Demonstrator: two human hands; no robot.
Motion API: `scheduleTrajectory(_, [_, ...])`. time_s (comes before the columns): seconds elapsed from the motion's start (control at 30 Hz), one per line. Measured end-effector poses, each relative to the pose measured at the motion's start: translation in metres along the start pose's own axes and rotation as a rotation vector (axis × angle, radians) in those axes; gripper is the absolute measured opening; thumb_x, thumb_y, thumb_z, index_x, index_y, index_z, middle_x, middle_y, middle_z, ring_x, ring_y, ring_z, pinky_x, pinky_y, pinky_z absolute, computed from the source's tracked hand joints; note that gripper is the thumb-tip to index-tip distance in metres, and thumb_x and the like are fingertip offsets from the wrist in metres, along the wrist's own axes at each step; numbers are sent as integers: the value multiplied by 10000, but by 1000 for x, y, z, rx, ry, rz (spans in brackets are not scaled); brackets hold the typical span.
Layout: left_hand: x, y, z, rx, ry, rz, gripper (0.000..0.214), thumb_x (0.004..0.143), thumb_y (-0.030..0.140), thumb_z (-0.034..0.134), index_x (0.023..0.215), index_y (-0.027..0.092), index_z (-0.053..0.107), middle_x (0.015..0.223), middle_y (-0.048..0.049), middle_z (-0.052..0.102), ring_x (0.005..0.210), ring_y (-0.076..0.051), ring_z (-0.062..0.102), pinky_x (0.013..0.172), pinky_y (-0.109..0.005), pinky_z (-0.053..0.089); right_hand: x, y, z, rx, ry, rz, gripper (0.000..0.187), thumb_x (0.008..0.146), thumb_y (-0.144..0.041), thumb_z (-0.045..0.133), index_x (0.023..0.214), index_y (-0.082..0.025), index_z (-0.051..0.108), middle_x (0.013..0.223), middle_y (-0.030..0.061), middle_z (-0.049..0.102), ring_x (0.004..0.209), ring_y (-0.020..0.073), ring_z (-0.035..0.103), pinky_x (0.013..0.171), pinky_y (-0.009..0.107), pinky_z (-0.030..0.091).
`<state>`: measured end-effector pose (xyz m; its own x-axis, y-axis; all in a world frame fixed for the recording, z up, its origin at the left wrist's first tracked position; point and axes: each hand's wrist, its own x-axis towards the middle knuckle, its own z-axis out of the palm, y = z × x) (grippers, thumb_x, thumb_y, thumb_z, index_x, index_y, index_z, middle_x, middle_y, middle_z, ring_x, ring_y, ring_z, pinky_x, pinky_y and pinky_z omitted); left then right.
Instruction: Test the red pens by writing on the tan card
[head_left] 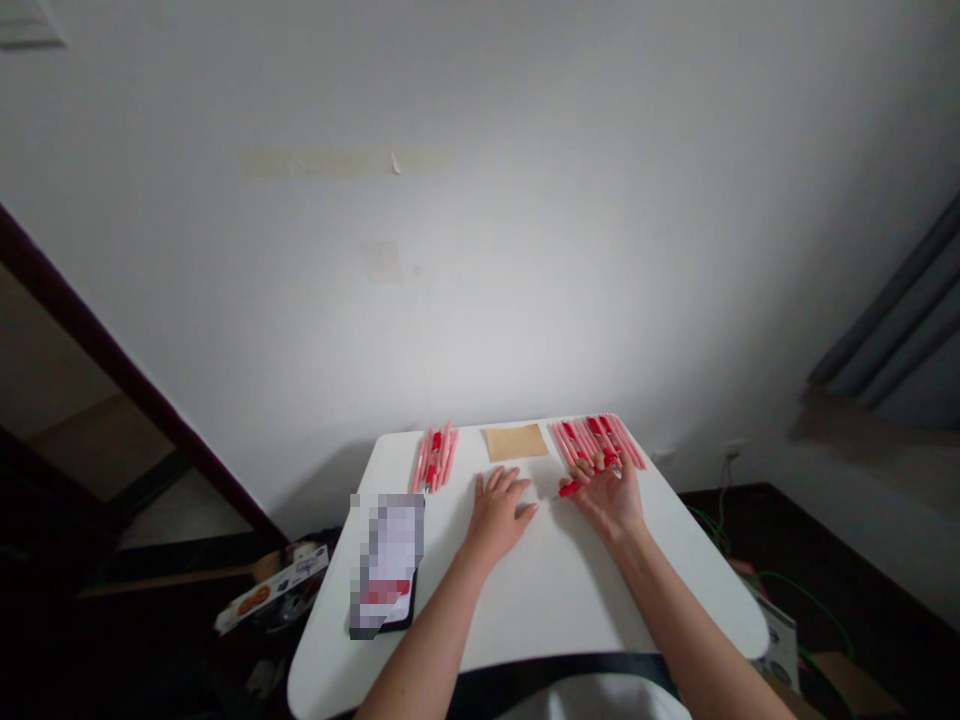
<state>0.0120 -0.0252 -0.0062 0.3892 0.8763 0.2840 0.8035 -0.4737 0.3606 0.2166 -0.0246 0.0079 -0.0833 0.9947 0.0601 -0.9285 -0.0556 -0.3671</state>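
Note:
My left hand [496,515] lies palm down on the white table [540,600], its fingers spread and nothing in them. Turned palm up, my right hand [611,503] has its fingers curled around a red pen [570,489], whose tip points left. Just beyond that hand is a row of pink and red pens [589,437], partly hidden by the fingers. A smaller bunch of pink and red pens [435,458] lies at the back left. Between the two groups, a tan piece of paper [517,442] rests near the back edge, beyond my left hand.
A phone [405,610], mostly blurred out by pixelation, lies on the table's left side. The back edge of the table stands against a white wall [480,250]. Boxes and clutter [281,590] are on the floor at left, and green cables [810,600] at right.

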Motion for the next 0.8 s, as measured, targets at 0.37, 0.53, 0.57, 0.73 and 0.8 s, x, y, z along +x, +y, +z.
scheduleTrajectory(0.37, [1, 0, 0, 3, -8, -3, 391, 861, 407, 539, 1238, 302, 552, 1420, -36, 493, 1362, -264, 349, 1154, -593, 165, -4, -1, 5, -2, -10, -11, 386, 830, -560, 526, 663, -217, 468, 635, -44, 456, 577, 119, 463, 662, 357, 483])
scheduleTrajectory(0.53, [0, 0, 1, 10, 2, 2, 388, 862, 407, 540, 1237, 307, 548, 1422, -29, 491, 1363, -259, 350, 1152, -588, 177, -4, 0, 4, -14, 1, -16, 362, 825, -535, 536, 661, -219, 468, 636, -45, 460, 569, 120, 460, 653, 354, 479])
scheduleTrajectory(0.57, [0, 0, 0, 10, 0, 1, 387, 863, 406, 540, 1237, 307, 548, 1422, -31, 491, 1363, -259, 350, 1152, -587, 179, -3, -1, 3, -11, 1, -15, 351, 823, -520, 542, 659, -219, 468, 635, -46, 458, 568, 119, 458, 653, 352, 478])
scheduleTrajectory(0.73, [0, 3, -4, 11, -18, -6, 381, 863, 403, 541, 1229, 300, 559, 1419, -31, 494, 1361, -262, 356, 1152, -586, 178, -3, -2, 4, -12, 8, -22, 297, 816, -446, 547, 643, -218, 469, 609, -52, 434, 559, 117, 445, 658, 355, 475])
scheduleTrajectory(0.8, [0, 3, -4, 12, -19, -6, 383, 859, 400, 547, 1227, 295, 562, 1422, -33, 492, 1362, -263, 353, 1154, -583, 176, -3, -2, 4, -14, 10, -30, 289, 812, -435, 548, 639, -218, 468, 608, -53, 434, 555, 117, 441, 655, 355, 475])
